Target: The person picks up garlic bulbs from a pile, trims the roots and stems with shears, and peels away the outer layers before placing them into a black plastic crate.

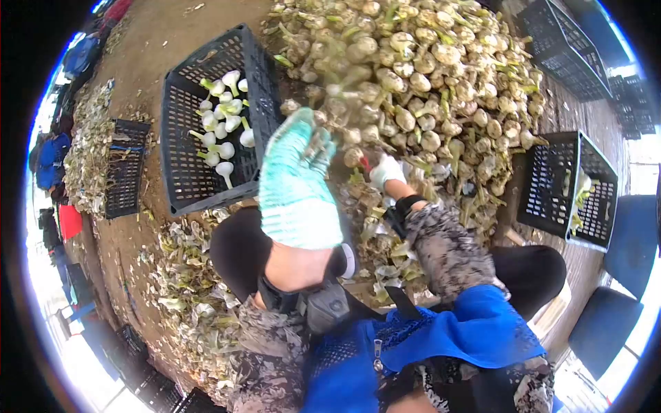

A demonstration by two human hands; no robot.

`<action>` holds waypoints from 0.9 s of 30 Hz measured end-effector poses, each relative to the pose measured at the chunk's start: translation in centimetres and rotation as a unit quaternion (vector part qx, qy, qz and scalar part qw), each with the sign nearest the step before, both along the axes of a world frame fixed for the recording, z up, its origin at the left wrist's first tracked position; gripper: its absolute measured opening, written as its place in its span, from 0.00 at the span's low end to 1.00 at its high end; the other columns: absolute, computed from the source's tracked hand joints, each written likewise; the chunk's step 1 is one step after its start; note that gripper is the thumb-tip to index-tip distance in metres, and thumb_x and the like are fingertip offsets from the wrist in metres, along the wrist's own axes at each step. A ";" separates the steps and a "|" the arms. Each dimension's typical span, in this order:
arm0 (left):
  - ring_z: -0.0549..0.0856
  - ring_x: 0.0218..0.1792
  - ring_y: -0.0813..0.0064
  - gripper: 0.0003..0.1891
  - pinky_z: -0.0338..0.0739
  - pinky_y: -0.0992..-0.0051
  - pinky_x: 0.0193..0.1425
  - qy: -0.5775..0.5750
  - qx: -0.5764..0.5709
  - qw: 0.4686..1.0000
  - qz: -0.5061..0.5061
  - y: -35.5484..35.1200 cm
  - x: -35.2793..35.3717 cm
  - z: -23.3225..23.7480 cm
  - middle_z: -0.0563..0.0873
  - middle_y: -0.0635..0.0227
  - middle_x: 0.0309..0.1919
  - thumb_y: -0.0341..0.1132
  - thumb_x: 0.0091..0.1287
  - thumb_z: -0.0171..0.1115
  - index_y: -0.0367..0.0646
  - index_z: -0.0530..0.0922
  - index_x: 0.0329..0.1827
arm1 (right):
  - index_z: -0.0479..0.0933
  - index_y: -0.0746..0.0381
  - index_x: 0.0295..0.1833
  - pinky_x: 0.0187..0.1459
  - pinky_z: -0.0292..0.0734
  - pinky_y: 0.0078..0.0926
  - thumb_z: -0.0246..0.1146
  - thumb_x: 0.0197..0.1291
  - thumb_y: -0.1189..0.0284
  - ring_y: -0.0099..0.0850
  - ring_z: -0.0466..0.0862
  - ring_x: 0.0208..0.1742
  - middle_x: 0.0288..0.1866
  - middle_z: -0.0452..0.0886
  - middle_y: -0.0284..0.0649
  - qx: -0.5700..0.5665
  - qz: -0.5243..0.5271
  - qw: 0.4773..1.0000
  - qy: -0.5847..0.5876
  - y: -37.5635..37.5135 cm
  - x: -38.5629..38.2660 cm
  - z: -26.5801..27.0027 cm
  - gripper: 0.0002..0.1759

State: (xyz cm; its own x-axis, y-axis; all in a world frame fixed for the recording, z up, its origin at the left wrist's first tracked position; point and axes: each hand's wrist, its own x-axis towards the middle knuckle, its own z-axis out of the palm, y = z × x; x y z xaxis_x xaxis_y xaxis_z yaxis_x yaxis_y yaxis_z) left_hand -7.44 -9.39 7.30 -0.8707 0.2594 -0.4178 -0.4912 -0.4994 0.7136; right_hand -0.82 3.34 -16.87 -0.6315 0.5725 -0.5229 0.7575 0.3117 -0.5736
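Observation:
My left hand [299,182], in a pale green and white glove, reaches toward the edge of the garlic pile. Its fingers are bent together; whatever they hold is hidden. A garlic bulb [289,107] lies close beyond its fingertips. My right hand [389,173], in a white glove, is closed on a small red tool [365,164], mostly covered by the fingers. Another garlic bulb [352,157] is beside that tool, between my hands. Left of my left hand, a black crate [172,155] contains several clean, trimmed white garlic bulbs [225,110].
A large heap of untrimmed garlic [441,76] spreads ahead. Peelings and cut leaves [193,275] cover the ground at left and between my legs. Another black crate [551,186] stands at right, with stacked crates [568,48] behind it. Left stands a dark crate [127,168].

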 end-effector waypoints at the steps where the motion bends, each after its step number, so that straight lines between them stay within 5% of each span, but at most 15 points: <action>1: 0.78 0.44 0.69 0.14 0.73 0.68 0.54 -0.005 -0.013 1.000 -0.004 0.1 0.0 -0.1 0.80 0.62 0.43 0.32 0.63 0.55 0.34 0.75 0.49 | 0.77 0.59 0.48 0.53 0.72 0.37 0.59 0.53 0.59 0.48 0.74 0.54 0.54 0.72 0.52 0.031 0.012 0.997 -0.071 -0.9 -0.4 -0.7 0.20; 3: 0.79 0.44 0.70 0.14 0.74 0.69 0.54 0.006 -0.005 1.000 -0.017 0.2 -0.3 -1.1 0.80 0.62 0.44 0.32 0.64 0.54 0.35 0.75 0.50 | 0.77 0.59 0.47 0.55 0.71 0.36 0.61 0.52 0.59 0.49 0.72 0.57 0.60 0.66 0.53 0.128 0.064 0.975 -0.169 -2.3 -0.8 -2.8 0.20; 4: 0.80 0.43 0.70 0.13 0.75 0.70 0.53 0.011 0.001 0.999 -0.036 0.2 -0.4 -1.3 0.80 0.63 0.44 0.31 0.64 0.53 0.35 0.75 0.50 | 0.77 0.58 0.48 0.52 0.71 0.34 0.61 0.52 0.61 0.48 0.75 0.52 0.55 0.72 0.53 0.162 0.094 0.969 -0.163 -2.3 -0.6 -3.8 0.19; 8: 0.79 0.42 0.80 0.11 0.73 0.79 0.48 0.005 0.027 0.998 -0.052 0.2 -0.8 -2.2 0.80 0.69 0.44 0.28 0.63 0.56 0.41 0.76 0.48 | 0.75 0.62 0.52 0.45 0.69 0.25 0.54 0.57 0.72 0.28 0.75 0.40 0.39 0.81 0.40 -0.091 -0.007 0.994 0.053 2.2 0.1 -6.7 0.17; 9: 0.78 0.43 0.80 0.11 0.73 0.80 0.48 0.011 0.023 0.998 -0.059 0.2 -0.7 -2.2 0.80 0.70 0.45 0.28 0.63 0.56 0.41 0.76 0.49 | 0.75 0.65 0.51 0.44 0.68 0.22 0.49 0.57 0.77 0.24 0.71 0.39 0.38 0.80 0.35 -0.153 -0.047 0.983 0.086 3.4 0.3 -3.2 0.17; 10: 0.78 0.44 0.80 0.12 0.72 0.80 0.49 0.018 0.020 0.997 -0.067 0.4 -0.5 -2.1 0.79 0.70 0.45 0.29 0.63 0.56 0.42 0.76 0.49 | 0.74 0.65 0.49 0.43 0.68 0.22 0.49 0.57 0.78 0.24 0.72 0.38 0.35 0.79 0.35 -0.104 0.032 0.990 0.093 3.8 0.3 5.5 0.15; 12: 0.77 0.44 0.81 0.13 0.72 0.81 0.49 0.025 -0.068 0.991 -0.111 1.1 0.0 -2.2 0.79 0.71 0.45 0.30 0.63 0.57 0.42 0.75 0.51 | 0.75 0.66 0.43 0.41 0.70 0.23 0.55 0.54 0.77 0.23 0.74 0.36 0.33 0.78 0.38 -0.140 0.029 0.975 0.172 4.8 2.3 13.9 0.10; 13: 0.77 0.44 0.82 0.14 0.71 0.82 0.49 0.031 -0.112 0.984 -0.133 1.6 0.5 -2.0 0.79 0.72 0.45 0.30 0.63 0.57 0.42 0.74 0.52 | 0.75 0.67 0.42 0.39 0.72 0.22 0.59 0.53 0.75 0.23 0.76 0.35 0.34 0.79 0.40 -0.013 0.117 0.970 0.213 4.9 3.5 18.6 0.10; 15: 0.78 0.42 0.80 0.18 0.73 0.82 0.47 -0.085 -0.038 0.970 -0.223 2.6 2.0 -0.5 0.79 0.72 0.43 0.38 0.65 0.57 0.42 0.71 0.56 | 0.74 0.67 0.39 0.41 0.73 0.24 0.64 0.44 0.81 0.30 0.78 0.37 0.37 0.79 0.43 -0.034 0.112 0.954 0.277 5.6 6.5 22.0 0.13; 18: 0.79 0.43 0.78 0.21 0.78 0.78 0.44 -0.161 0.105 0.861 -0.470 2.8 3.0 -0.9 0.78 0.69 0.44 0.38 0.63 0.61 0.42 0.70 0.57 | 0.73 0.66 0.38 0.44 0.73 0.23 0.65 0.41 0.84 0.29 0.78 0.39 0.39 0.79 0.42 0.069 0.167 0.915 0.360 7.0 10.2 25.1 0.15; 21: 0.79 0.46 0.76 0.24 0.77 0.77 0.48 0.051 0.012 0.874 -0.484 3.7 4.9 -0.1 0.78 0.66 0.48 0.34 0.60 0.64 0.40 0.68 0.60 | 0.73 0.67 0.41 0.45 0.72 0.22 0.62 0.45 0.83 0.27 0.77 0.43 0.43 0.77 0.43 -0.166 -0.154 0.888 0.399 5.5 12.4 26.7 0.14; 22: 0.77 0.50 0.75 0.28 0.74 0.77 0.52 0.181 -0.014 0.860 -0.478 4.1 5.6 -1.0 0.76 0.64 0.51 0.31 0.58 0.65 0.38 0.67 0.62 | 0.72 0.67 0.45 0.44 0.72 0.23 0.62 0.52 0.77 0.24 0.75 0.43 0.44 0.76 0.41 -0.223 -0.163 0.872 0.405 5.8 13.0 24.7 0.14; 24: 0.74 0.54 0.73 0.30 0.69 0.75 0.59 0.319 -0.079 0.824 -0.461 4.7 6.5 -1.8 0.75 0.63 0.54 0.27 0.54 0.67 0.37 0.67 0.61 | 0.71 0.63 0.46 0.37 0.70 0.21 0.62 0.58 0.68 0.24 0.74 0.38 0.41 0.75 0.37 -0.147 -0.088 0.872 0.458 5.5 14.4 23.6 0.14; 25: 0.73 0.56 0.72 0.31 0.67 0.74 0.61 0.361 -0.092 0.807 -0.458 5.0 6.8 -2.4 0.75 0.62 0.55 0.27 0.52 0.68 0.37 0.67 0.61 | 0.71 0.60 0.44 0.34 0.69 0.20 0.62 0.58 0.64 0.24 0.74 0.35 0.38 0.75 0.35 -0.213 -0.132 0.853 0.458 6.2 15.0 20.4 0.13; 27: 0.74 0.55 0.74 0.32 0.70 0.75 0.59 0.363 -0.061 0.820 -0.438 6.0 7.6 -2.5 0.74 0.63 0.56 0.24 0.51 0.67 0.37 0.67 0.61 | 0.71 0.53 0.40 0.29 0.68 0.19 0.60 0.60 0.58 0.22 0.73 0.29 0.33 0.74 0.30 -0.412 -0.285 0.744 0.443 5.8 14.5 22.2 0.12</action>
State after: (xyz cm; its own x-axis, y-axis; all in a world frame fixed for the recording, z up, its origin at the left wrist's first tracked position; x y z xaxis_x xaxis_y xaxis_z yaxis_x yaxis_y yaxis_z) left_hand 0.19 -3.41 4.75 -0.4035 0.9131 0.0592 -0.0476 -0.0855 0.9952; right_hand 13.70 9.11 5.32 -0.7145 0.5951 -0.3679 -0.1568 -0.6487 -0.7447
